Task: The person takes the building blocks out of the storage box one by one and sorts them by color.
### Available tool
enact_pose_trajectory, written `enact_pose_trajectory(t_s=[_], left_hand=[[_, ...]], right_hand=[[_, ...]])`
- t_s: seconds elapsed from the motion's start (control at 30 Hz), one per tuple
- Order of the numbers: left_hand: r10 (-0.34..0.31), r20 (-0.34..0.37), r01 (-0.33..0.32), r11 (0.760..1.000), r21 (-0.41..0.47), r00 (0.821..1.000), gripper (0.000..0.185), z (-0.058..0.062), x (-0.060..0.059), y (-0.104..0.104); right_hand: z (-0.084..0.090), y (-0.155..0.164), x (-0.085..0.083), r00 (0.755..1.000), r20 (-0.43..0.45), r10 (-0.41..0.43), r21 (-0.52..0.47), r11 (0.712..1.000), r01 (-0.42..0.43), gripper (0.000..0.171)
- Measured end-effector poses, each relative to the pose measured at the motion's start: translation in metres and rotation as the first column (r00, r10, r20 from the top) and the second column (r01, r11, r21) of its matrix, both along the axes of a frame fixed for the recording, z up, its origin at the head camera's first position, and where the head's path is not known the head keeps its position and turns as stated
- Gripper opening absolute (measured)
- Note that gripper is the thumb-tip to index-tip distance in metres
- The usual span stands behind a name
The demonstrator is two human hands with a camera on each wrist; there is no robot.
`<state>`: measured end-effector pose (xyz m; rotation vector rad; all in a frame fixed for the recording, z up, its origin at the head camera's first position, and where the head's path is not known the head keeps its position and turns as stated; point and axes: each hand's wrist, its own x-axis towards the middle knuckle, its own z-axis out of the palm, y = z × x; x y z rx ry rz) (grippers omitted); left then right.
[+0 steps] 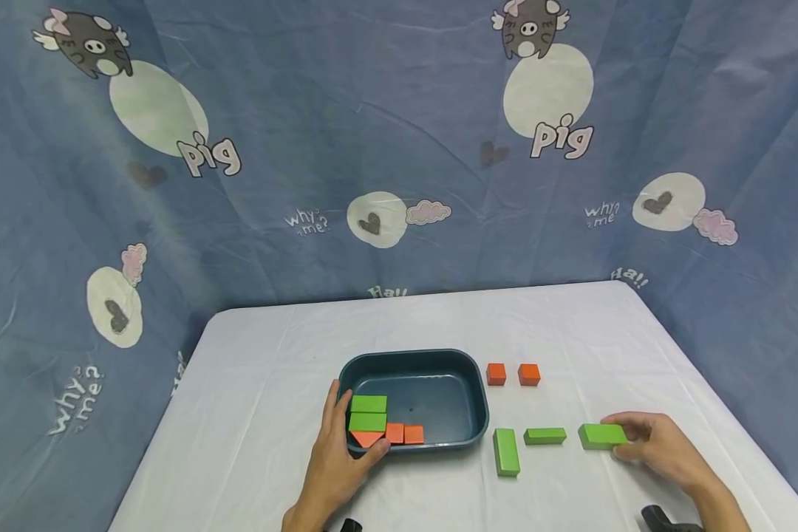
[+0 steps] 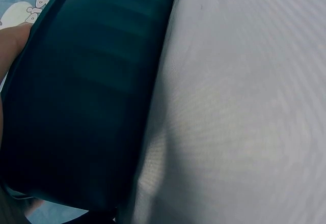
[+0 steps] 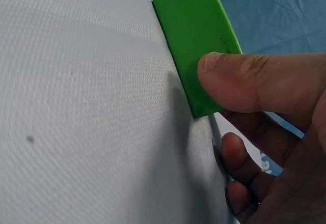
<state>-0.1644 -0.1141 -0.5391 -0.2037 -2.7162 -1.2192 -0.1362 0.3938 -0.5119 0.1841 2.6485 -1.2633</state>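
A dark teal tray (image 1: 439, 395) stands at the middle of the white table. My left hand (image 1: 335, 458) holds its near left corner, fingers along the left side and thumb at the front rim. In the left wrist view the tray's outer wall (image 2: 91, 91) fills the left half. Inside the tray's left end are two green blocks (image 1: 369, 412), an orange triangular block (image 1: 366, 439) and two small orange cubes (image 1: 404, 434). My right hand (image 1: 661, 447) pinches a green rectangular block (image 3: 198, 46) between thumb and fingers, at the table's right side.
Between the tray and my right hand lie an upright-looking green block (image 1: 506, 452) and a thinner green block (image 1: 544, 436). Two orange cubes (image 1: 496, 374) sit right of the tray's far end. Behind the table hangs a blue printed cloth (image 1: 273, 244).
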Motion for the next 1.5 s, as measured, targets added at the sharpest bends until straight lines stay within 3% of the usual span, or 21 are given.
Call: enact_pose_trajectory(t_s=[0.1,0.27,0.43,0.77,1.07,1.5], left_hand=[[0.002,0.001,-0.002,1.0,0.001,1.0,0.101,-0.001,0.001,-0.001],[0.001,-0.002,-0.001,1.0,0.01,1.0,0.101,-0.001,0.001,-0.002],[0.0,0.004,0.0,1.0,0.011,1.0,0.101,-0.001,0.0,-0.002],[0.001,-0.002,-0.001,1.0,0.027,1.0,0.102,-0.001,-0.001,-0.004],[-0.005,-0.002,0.006,0.999,0.038,1.0,0.103,-0.001,0.0,-0.005],[-0.004,-0.003,0.004,0.999,0.038,1.0,0.103,-0.001,0.001,-0.005]], right_hand=[[0.001,-0.001,0.0,1.0,-0.008,0.014,0.017,1.0,-0.014,0.053],[0.002,0.0,0.001,0.994,-0.093,0.048,0.033,0.998,-0.045,0.06],[0.008,0.003,-0.002,0.992,-0.125,0.028,0.032,0.999,-0.024,0.065],[0.03,-0.014,-0.023,0.981,-0.188,0.045,0.1,0.995,-0.027,0.066],[0.048,-0.041,-0.038,0.943,-0.312,0.12,0.046,0.993,-0.111,0.06],[0.058,-0.075,-0.062,0.913,-0.364,0.184,-0.06,0.974,-0.22,0.062]])
